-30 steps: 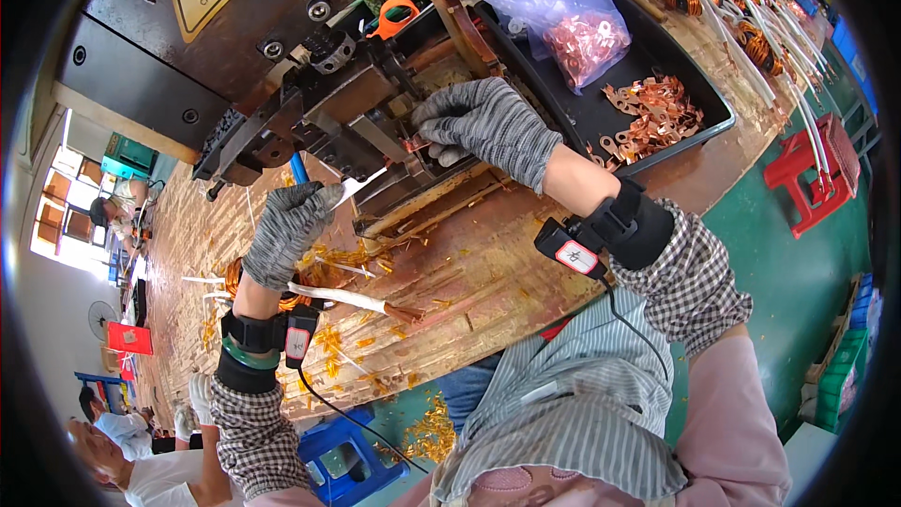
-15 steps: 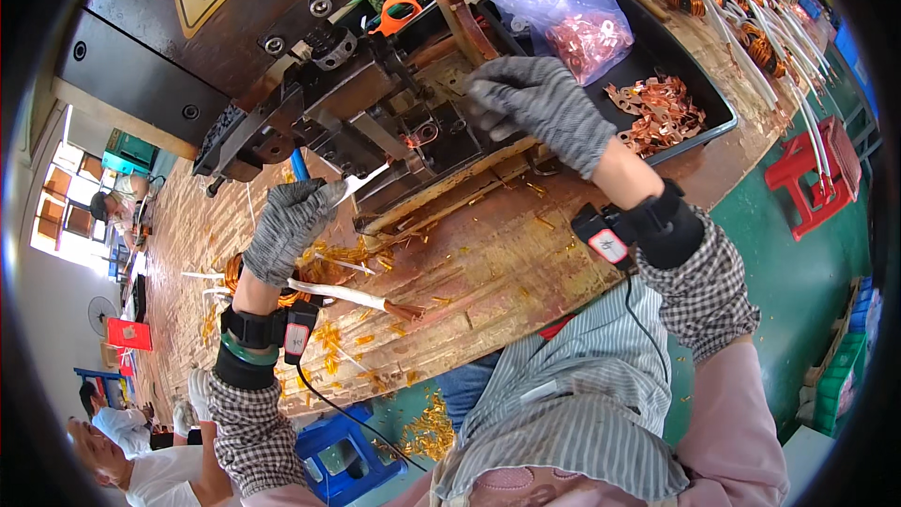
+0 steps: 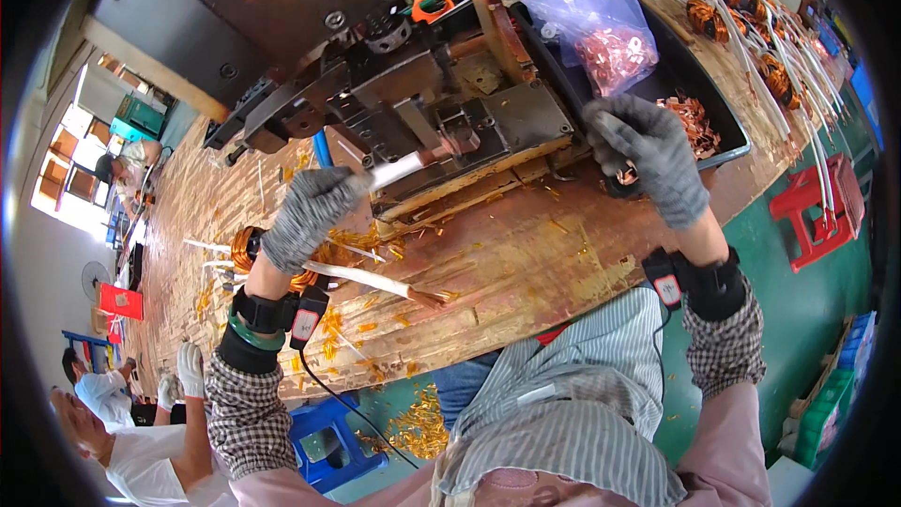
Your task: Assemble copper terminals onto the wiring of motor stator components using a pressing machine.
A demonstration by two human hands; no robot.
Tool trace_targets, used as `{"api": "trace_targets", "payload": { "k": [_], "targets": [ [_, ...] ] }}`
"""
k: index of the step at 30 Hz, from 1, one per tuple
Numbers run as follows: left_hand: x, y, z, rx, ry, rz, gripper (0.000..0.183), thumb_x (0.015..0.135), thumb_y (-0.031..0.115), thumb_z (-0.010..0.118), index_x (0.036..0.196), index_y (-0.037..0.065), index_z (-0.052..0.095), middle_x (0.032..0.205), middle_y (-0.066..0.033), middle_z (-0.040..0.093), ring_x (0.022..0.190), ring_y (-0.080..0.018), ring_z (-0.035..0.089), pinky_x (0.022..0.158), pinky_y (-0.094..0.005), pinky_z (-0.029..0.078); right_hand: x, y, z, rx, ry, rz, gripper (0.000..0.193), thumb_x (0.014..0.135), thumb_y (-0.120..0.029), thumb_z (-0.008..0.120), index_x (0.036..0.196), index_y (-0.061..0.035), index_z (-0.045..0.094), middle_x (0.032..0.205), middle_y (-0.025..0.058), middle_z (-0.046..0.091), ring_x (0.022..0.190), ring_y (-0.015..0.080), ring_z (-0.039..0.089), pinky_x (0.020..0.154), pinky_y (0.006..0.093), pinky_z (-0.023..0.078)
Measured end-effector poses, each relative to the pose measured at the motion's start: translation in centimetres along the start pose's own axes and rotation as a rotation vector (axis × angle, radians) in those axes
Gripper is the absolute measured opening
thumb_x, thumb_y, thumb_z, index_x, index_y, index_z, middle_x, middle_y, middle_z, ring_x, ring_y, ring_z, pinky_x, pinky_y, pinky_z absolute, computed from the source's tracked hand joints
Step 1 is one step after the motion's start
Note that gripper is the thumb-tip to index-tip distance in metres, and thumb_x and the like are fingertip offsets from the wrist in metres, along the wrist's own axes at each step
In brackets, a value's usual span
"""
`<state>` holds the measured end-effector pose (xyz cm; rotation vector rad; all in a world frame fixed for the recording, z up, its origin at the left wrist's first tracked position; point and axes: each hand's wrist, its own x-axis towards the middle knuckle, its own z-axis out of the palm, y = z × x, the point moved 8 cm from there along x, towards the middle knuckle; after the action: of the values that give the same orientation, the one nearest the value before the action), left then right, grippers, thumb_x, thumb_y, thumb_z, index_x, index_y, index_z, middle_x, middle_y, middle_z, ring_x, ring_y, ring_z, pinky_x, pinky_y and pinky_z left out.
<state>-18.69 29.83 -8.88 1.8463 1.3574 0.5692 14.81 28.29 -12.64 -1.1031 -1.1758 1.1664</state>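
My left hand (image 3: 314, 211), in a grey knitted glove, pinches a white-sleeved wire lead (image 3: 399, 170). The lead's bare copper end lies at the die of a dark metal press (image 3: 526, 122), where a small copper terminal (image 3: 460, 138) shows. Whether the two are joined I cannot tell. Below my left wrist sits a copper-wire coil (image 3: 246, 249) with another white lead (image 3: 366, 277) ending in bare strands. My right hand (image 3: 652, 160), gloved alike, is over the near end of a black tray (image 3: 727, 152), fingers curled together. Copper terminals (image 3: 690, 122) lie in the tray; what the fingers hold is hidden.
A clear bag of copper terminals (image 3: 615, 52) rests in the tray. Coils with white leads (image 3: 709, 19) are heaped at the far right. Yellow scraps litter the wooden table (image 3: 507, 263). A red stool (image 3: 817, 197) stands right, a blue one (image 3: 328, 441) below; co-workers sit left.
My right hand has moved from beside the press to the tray, rightward and nearer. The white lead in my left hand now has its copper end at the die. The whole view has shifted slightly.
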Motion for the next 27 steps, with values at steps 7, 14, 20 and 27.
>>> {"api": "trace_targets", "payload": {
  "k": [7, 14, 20, 27],
  "targets": [
    [-3.0, 1.1, 2.4, 0.162, -0.076, 0.109, 0.027, 0.087, 0.024, 0.059, 0.092, -0.001, 0.065, 0.073, -0.0095, 0.064, 0.062, -0.0141, 0.056, 0.059, -0.0271, 0.046, -3.7, 1.5, 6.3, -0.116, -0.342, 0.071, 0.034, 0.090, -0.031, 0.054, 0.106, -0.0016, 0.060, 0.075, 0.0023, 0.060, 0.064, 0.0074, 0.056, 0.055, 0.0205, 0.047],
    [-4.3, 0.8, 2.7, 0.400, -0.008, 0.134, 0.032, 0.085, 0.034, 0.060, 0.081, 0.003, 0.062, 0.061, -0.0147, 0.056, 0.053, -0.0276, 0.054, 0.052, -0.0339, 0.044, -3.1, -0.1, 15.0, -0.489, -0.621, -0.475, 0.029, 0.088, -0.028, 0.053, 0.098, -0.0016, 0.059, 0.074, 0.0143, 0.060, 0.065, 0.0254, 0.059, 0.060, 0.0324, 0.046],
    [-5.3, 1.0, 3.0, 0.379, -0.002, 0.045, 0.034, 0.082, 0.038, 0.061, 0.078, 0.004, 0.061, 0.057, -0.0118, 0.050, 0.049, -0.0220, 0.043, 0.048, -0.0347, 0.037, -6.1, 0.5, 15.0, -0.614, -0.543, -0.326, 0.023, 0.087, -0.024, 0.052, 0.085, -0.0022, 0.059, 0.073, 0.0159, 0.058, 0.069, 0.0318, 0.057, 0.061, 0.0366, 0.044],
    [-6.8, 0.8, 0.7, 0.512, 0.067, 0.331, 0.044, 0.075, 0.049, 0.062, 0.096, 0.011, 0.064, 0.084, -0.0114, 0.061, 0.081, -0.0302, 0.058, 0.069, -0.0383, 0.047, -5.7, 2.0, 14.8, -0.470, -0.536, -0.022, 0.025, 0.088, -0.023, 0.051, 0.078, -0.0013, 0.058, 0.066, 0.0089, 0.054, 0.059, 0.0185, 0.051, 0.058, 0.0288, 0.041]
  ]
}}
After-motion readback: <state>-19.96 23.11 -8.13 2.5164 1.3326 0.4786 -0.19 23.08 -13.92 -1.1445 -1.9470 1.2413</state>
